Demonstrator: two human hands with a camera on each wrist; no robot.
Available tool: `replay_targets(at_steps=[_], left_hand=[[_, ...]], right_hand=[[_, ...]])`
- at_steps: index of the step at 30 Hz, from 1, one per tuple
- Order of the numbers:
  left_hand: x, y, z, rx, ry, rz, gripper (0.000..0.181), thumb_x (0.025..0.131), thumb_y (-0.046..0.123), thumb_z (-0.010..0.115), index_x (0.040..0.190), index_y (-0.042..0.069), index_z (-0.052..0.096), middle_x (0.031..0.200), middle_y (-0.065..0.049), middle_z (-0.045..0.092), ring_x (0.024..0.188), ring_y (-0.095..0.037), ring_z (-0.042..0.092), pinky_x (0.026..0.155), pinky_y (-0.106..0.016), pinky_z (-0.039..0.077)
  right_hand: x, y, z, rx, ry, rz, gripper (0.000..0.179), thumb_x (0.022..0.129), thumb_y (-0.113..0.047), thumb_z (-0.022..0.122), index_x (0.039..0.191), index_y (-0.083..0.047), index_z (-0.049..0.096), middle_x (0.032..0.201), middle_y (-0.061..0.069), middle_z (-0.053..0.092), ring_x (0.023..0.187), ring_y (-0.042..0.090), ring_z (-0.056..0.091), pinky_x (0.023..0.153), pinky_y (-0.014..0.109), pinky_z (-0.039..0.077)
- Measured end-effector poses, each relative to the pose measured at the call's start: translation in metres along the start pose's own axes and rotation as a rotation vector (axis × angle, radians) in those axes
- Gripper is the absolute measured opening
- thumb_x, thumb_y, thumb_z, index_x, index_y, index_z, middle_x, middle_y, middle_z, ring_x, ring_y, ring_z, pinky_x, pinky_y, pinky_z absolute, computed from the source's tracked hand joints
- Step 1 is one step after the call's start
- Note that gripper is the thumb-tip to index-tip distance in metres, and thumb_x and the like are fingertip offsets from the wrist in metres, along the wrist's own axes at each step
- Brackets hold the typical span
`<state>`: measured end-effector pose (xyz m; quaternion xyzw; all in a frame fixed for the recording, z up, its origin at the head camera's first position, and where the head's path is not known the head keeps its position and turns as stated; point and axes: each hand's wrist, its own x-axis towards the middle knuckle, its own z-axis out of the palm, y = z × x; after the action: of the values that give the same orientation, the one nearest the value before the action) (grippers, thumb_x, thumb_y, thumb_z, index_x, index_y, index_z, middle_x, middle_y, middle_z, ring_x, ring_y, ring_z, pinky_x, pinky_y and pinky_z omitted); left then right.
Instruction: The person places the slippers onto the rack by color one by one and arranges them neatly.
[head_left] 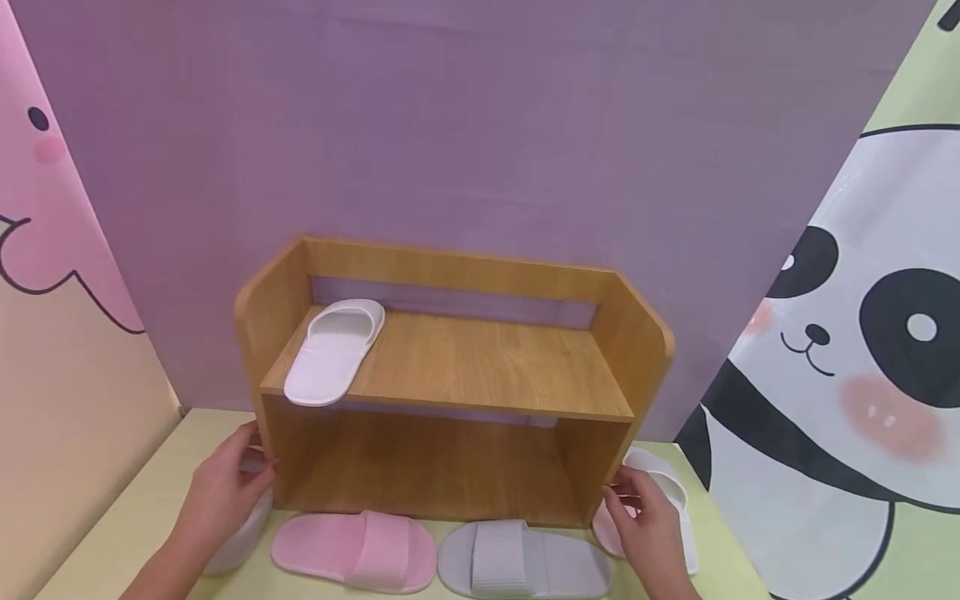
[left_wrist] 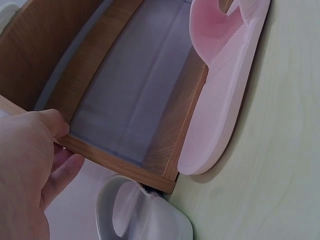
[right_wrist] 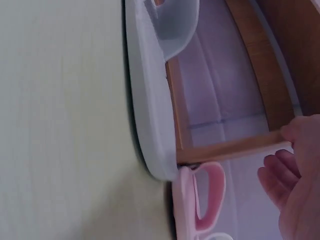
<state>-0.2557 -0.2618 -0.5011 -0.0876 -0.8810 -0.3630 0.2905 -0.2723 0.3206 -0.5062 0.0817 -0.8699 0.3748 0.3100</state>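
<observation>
Your left hand [head_left: 225, 487] and right hand [head_left: 645, 517] pinch the wooden rack [head_left: 450, 260] by its sides, fingers [left_wrist: 67, 175] curled; pink slipper [head_left: 330, 542] before it, white slipper [head_left: 326, 362] on its upper shelf [head_left: 487, 362]. Steady both sides evenly.

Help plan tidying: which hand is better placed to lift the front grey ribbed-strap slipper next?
The right hand, probably: nearer that grey slipper; the left hand grips the other end of the brown wooden rack.
</observation>
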Motion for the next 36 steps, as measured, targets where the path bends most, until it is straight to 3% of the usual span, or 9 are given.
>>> replay_targets(at_steps=[5, 8, 14, 20, 23, 27, 32, 36], left_hand=[[0.000, 0.000, 0.002, -0.004, 0.000, 0.017, 0.064, 0.087, -0.010, 0.086, 0.144, 0.002, 0.058, 0.116, -0.015, 0.073, 0.095, -0.034, 0.078, 0.069, -0.026, 0.065], [0.001, 0.000, 0.002, -0.006, -0.002, 0.023, 0.063, 0.088, -0.010, 0.086, 0.143, 0.002, 0.058, 0.115, -0.014, 0.073, 0.095, -0.034, 0.078, 0.068, -0.024, 0.064], [0.003, 0.004, 0.000, -0.009, -0.022, 0.007, 0.061, 0.090, -0.009, 0.084, 0.143, 0.001, 0.057, 0.116, -0.015, 0.071, 0.096, -0.035, 0.078, 0.069, -0.024, 0.064], [0.001, 0.005, 0.000, -0.003, -0.017, -0.003, 0.059, 0.090, -0.008, 0.085, 0.142, 0.000, 0.058, 0.115, -0.015, 0.072, 0.095, -0.034, 0.078, 0.069, -0.025, 0.065], [0.000, 0.004, 0.000, -0.005, -0.012, -0.005, 0.059, 0.090, -0.008, 0.085, 0.141, 0.001, 0.058, 0.116, -0.013, 0.072, 0.095, -0.034, 0.077, 0.069, -0.026, 0.064], [0.000, 0.003, 0.000, -0.002, -0.014, -0.007, 0.061, 0.089, -0.008, 0.086, 0.143, 0.001, 0.058, 0.117, -0.013, 0.072, 0.095, -0.033, 0.077, 0.069, -0.025, 0.064], [0.000, 0.002, 0.001, 0.001, -0.005, 0.010, 0.060, 0.089, -0.008, 0.086, 0.141, 0.001, 0.059, 0.115, -0.013, 0.072, 0.094, -0.032, 0.077, 0.069, -0.026, 0.065], [0.001, 0.002, 0.001, 0.001, -0.008, 0.011, 0.059, 0.089, -0.009, 0.085, 0.141, 0.000, 0.058, 0.115, -0.015, 0.072, 0.094, -0.033, 0.077, 0.069, -0.026, 0.065]], right_hand=[[-0.002, 0.009, -0.013, 0.017, -0.011, -0.106, 0.041, 0.091, 0.010, 0.083, 0.127, -0.006, 0.075, 0.110, 0.007, 0.074, 0.095, 0.017, 0.072, 0.081, 0.013, 0.057], [-0.002, 0.018, -0.020, -0.058, -0.006, -0.089, 0.046, 0.091, 0.005, 0.085, 0.134, -0.004, 0.072, 0.113, 0.012, 0.074, 0.096, 0.024, 0.071, 0.081, 0.015, 0.056], [0.000, 0.039, -0.036, -0.202, -0.026, 0.009, 0.051, 0.092, -0.006, 0.086, 0.139, 0.001, 0.067, 0.117, 0.023, 0.068, 0.102, 0.041, 0.066, 0.078, 0.041, 0.056], [0.000, 0.055, -0.048, -0.301, -0.151, 0.201, 0.061, 0.097, -0.022, 0.083, 0.145, 0.005, 0.057, 0.130, 0.039, 0.052, 0.119, 0.060, 0.050, 0.097, 0.070, 0.045], [0.000, 0.062, -0.052, -0.336, -0.212, 0.258, 0.066, 0.099, -0.028, 0.080, 0.147, 0.007, 0.053, 0.131, 0.044, 0.046, 0.123, 0.063, 0.045, 0.101, 0.073, 0.041], [-0.003, 0.076, -0.055, -0.360, -0.232, 0.265, 0.070, 0.095, -0.032, 0.082, 0.144, 0.011, 0.056, 0.123, 0.049, 0.046, 0.117, 0.066, 0.046, 0.096, 0.072, 0.042], [-0.007, 0.096, -0.057, -0.436, -0.353, 0.347, 0.082, 0.096, -0.049, 0.081, 0.146, 0.010, 0.053, 0.124, 0.049, 0.044, 0.114, 0.065, 0.046, 0.091, 0.069, 0.046], [-0.008, 0.101, -0.060, -0.448, -0.425, 0.396, 0.088, 0.096, -0.052, 0.081, 0.148, 0.011, 0.050, 0.127, 0.050, 0.042, 0.117, 0.066, 0.045, 0.095, 0.071, 0.047]])
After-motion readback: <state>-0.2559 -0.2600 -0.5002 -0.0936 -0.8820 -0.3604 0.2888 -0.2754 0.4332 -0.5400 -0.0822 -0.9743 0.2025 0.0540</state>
